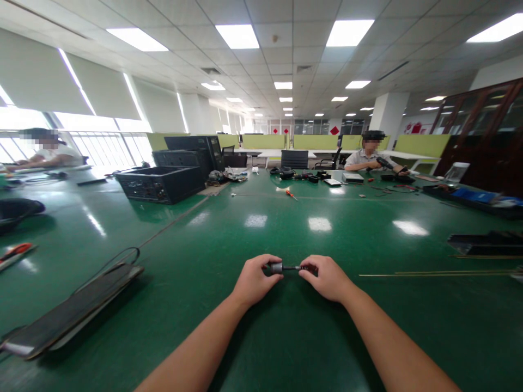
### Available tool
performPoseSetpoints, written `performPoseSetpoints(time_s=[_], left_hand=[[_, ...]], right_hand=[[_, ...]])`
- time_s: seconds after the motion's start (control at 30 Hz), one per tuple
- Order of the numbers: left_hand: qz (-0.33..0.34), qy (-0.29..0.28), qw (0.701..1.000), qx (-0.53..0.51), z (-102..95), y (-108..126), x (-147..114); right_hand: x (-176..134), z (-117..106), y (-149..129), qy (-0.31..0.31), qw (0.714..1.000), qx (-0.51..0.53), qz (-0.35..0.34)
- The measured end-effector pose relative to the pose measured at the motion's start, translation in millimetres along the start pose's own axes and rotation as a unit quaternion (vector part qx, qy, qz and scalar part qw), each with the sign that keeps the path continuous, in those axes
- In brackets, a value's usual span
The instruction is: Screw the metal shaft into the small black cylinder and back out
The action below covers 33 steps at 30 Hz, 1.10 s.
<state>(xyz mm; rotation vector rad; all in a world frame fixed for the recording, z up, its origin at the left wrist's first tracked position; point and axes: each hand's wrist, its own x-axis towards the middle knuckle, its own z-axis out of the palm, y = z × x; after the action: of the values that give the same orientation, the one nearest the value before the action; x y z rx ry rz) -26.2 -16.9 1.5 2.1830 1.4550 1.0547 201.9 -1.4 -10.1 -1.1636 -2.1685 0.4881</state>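
Small metal cylinder held by the left hand, fingers bent and closed around its left end, thumb along the near side; taken as the reference point below. Thin tool: dark shaft runs from the cylinder's right end, roughly in line with it. Right hand, just right of the cylinder, grips the tool's dark end between thumb and curled fingers; shape of that end mostly hidden by the hand. Both held over the green table; whether either piece touches the surface, cannot tell. Beyond the cylinder, well apart: orange screwdriver, lying flat. Beyond and left of it: black open box, computer tower behind the box. Left of the cylinder and nearer the viewer: long flat board, set at a slant, with a dark cable looped at its far end. Right of the cylinder: thin rods side by side. Far beyond and right: a seated co-worker, a dark object in hand. Far beyond and left: another person, partly blurred.
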Motion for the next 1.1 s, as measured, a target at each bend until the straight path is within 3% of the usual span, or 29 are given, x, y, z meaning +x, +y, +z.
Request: performPoseSetpoints(time_s=[0.73,0.93,1.1], left_hand=[[-0.005,0.002,1.000,-0.010,0.5,-7.1,0.2],[-0.015,0.030,0.999,0.014,-1.9,-6.6,-0.1],[-0.066,0.076,0.992,-0.073,-2.8,-11.3,4.9]], right_hand=[[-1.6,-3.6,0.9,-0.006,1.000,0.004,0.019],[-0.9,-5.3,9.2,-0.007,0.999,0.011,0.035],[-0.1,-8.4,21.1,0.000,0.997,0.028,0.065]])
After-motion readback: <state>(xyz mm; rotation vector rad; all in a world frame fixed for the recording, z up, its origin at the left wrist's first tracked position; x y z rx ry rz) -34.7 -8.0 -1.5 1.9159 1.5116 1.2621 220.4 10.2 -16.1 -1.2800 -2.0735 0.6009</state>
